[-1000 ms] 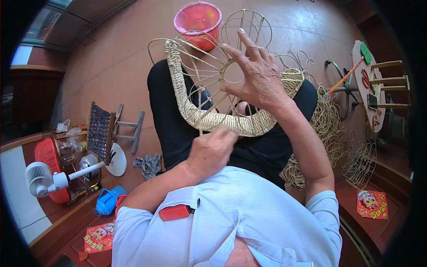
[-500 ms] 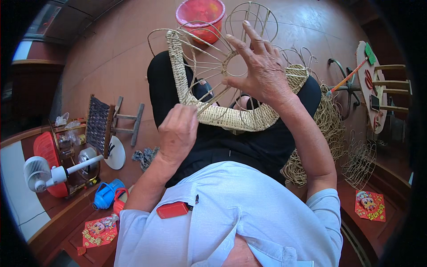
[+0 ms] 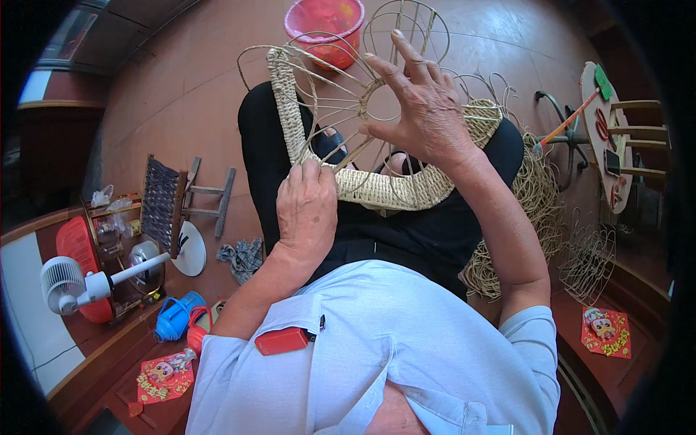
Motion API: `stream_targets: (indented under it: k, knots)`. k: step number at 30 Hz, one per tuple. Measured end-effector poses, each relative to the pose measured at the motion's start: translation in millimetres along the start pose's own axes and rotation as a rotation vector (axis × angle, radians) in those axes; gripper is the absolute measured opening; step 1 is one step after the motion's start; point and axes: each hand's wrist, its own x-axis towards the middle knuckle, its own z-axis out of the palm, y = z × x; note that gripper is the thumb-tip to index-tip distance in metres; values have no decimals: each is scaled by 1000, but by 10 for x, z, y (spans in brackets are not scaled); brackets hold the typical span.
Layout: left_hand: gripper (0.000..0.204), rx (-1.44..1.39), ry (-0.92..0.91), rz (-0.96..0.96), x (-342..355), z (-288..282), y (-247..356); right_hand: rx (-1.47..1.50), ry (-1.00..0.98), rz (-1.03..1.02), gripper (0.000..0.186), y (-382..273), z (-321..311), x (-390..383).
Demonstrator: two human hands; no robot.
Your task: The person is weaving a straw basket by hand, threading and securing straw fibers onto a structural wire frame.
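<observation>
Across my lap lies a half-woven straw basket [image 3: 395,190], its pale rope-like band bent in a U around bare wire-like spokes. The spokes run to a small wrapped ring [image 3: 365,100] in the middle. My left hand [image 3: 309,206] is closed on the band at its left corner, fingertips hidden behind the knuckles. A straw cord [image 3: 353,155] slants up from beside those fingers toward my right hand. My right hand [image 3: 428,112] is spread over the right side of the frame, thumb and fingers apart, with its fingertips near the ring and the upper loops.
A red bucket [image 3: 324,32] stands beyond my knees. Heaped straw cord [image 3: 533,210] and bare wire frames [image 3: 587,264] lie to the right, near a wooden chair [image 3: 638,138]. On the left are a woven-seat stool [image 3: 161,203], a white fan [image 3: 65,283] and a blue jug [image 3: 177,315].
My left hand has moved up and to the right, from below the band's corner onto it. The right hand stays spread over the frame, nearly still.
</observation>
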Motion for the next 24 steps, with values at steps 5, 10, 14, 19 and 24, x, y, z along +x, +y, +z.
stream_targets:
  k: [5, 10, 14, 19, 24]
  knots:
    - [8, -33, 13, 18, 71, -22, -49, 21, -19, 6, 110, -1, 5, 20]
    - [15, -72, 22, 43, 132, -68, -72, 47, -18, 3, 109, 38, 17, 22]
    - [14, -5, 106, 91, 105, -5, -96, 64, -16, -13, 107, 56, 24, 33]
    - [10, -27, 332, 199, 133, -68, -23, 67, -8, -16, 105, 73, 16, 26]
    - [12, -373, 77, 251, 284, -32, 388, 98, -9, -37, 104, 36, -30, 61]
